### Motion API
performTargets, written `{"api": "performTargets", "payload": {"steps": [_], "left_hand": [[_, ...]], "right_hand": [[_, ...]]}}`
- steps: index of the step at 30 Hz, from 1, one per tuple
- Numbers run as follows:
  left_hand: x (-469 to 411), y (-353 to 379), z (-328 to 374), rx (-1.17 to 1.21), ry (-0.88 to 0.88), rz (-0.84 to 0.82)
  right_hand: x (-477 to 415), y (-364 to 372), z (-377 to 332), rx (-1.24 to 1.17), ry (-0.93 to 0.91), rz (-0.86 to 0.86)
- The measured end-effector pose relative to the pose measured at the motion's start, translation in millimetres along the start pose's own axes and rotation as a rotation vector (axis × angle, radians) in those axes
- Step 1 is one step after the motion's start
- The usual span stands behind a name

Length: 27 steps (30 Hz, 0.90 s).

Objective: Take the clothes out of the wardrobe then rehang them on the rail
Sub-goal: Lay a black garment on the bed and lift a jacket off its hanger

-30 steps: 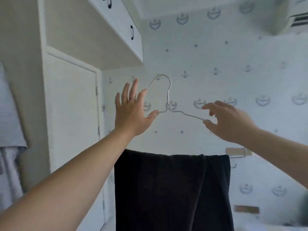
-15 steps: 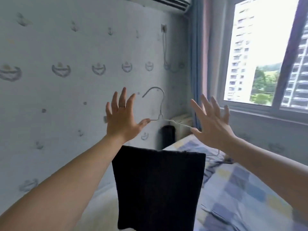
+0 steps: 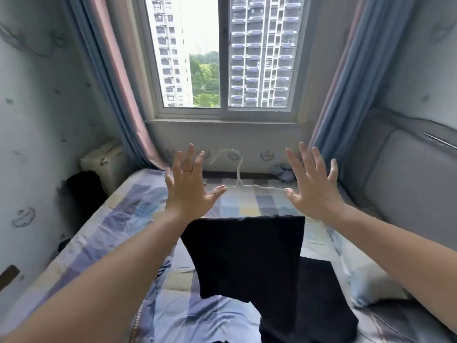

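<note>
A thin white wire hanger (image 3: 238, 179) is held up over the bed, hook upward. A black garment (image 3: 247, 256) is folded over its bottom bar and hangs down between my forearms. My left hand (image 3: 188, 189) is spread, with the thumb under the hanger's left shoulder. My right hand (image 3: 312, 191) is spread too, its thumb under the right shoulder. Neither hand curls round the wire. A second black garment (image 3: 319, 305) lies flat on the bed below. No wardrobe or rail is in view.
A bed (image 3: 118, 219) with a checked blue sheet fills the floor space ahead, with a pillow (image 3: 366, 280) on its right. Behind it are a window (image 3: 222, 58) and blue-pink curtains (image 3: 111, 82). A padded grey panel (image 3: 408, 181) lines the right side, and a white box (image 3: 106, 164) stands far left.
The view has swung right from the wardrobe, past the wall, to the window and bed. My right hand let go its pinch on the hanger and spread its fingers.
</note>
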State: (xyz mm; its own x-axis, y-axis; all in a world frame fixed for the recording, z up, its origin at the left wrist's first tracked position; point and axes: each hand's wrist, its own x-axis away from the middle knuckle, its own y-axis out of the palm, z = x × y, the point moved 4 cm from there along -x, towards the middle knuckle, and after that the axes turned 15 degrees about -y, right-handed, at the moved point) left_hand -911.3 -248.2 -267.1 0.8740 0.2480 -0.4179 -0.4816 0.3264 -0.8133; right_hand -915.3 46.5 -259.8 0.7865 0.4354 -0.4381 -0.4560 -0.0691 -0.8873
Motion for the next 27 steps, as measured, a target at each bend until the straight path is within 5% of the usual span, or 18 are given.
{"api": "performTargets", "payload": {"steps": [15, 27], "left_hand": [[18, 135, 139, 0.147, 0.366, -0.229], [33, 288, 174, 0.022, 0.211, -0.506]], "right_hand": [[141, 15, 102, 0.11, 0.472, -0.181], [169, 133, 197, -0.063, 0.474, -0.372]]}}
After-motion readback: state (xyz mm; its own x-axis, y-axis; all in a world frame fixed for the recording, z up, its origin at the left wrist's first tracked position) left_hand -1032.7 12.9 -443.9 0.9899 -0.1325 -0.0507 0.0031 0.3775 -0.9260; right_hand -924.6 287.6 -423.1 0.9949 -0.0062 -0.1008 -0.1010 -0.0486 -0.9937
